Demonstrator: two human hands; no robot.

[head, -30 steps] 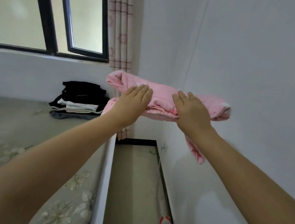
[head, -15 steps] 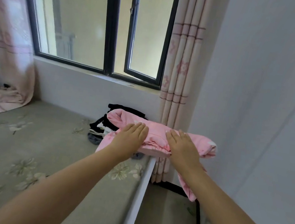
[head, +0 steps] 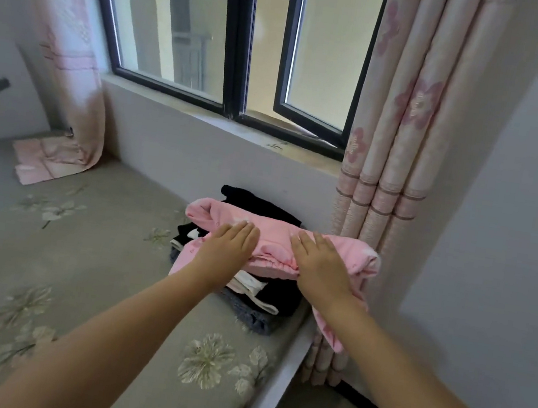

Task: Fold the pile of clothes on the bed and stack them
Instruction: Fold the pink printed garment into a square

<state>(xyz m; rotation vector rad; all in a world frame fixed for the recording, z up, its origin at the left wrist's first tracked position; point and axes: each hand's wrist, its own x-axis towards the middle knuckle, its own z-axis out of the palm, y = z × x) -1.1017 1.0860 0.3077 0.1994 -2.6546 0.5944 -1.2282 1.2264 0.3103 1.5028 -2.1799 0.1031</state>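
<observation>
Both hands, left hand [head: 227, 250] and right hand [head: 321, 266], lie flat, fingers together, supporting a soft, floppy folded pink garment [head: 276, 239] over the folded stack [head: 262, 292].

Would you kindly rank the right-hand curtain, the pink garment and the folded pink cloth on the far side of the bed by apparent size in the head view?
1. Right-hand curtain
2. Pink garment
3. Folded pink cloth, though it lies farther away, so its true size is unsure.

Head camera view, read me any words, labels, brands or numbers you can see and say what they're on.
None can be read: no text shows on the pink garment, the stack of folded clothes, the curtain, the bed or the window frame.
</observation>
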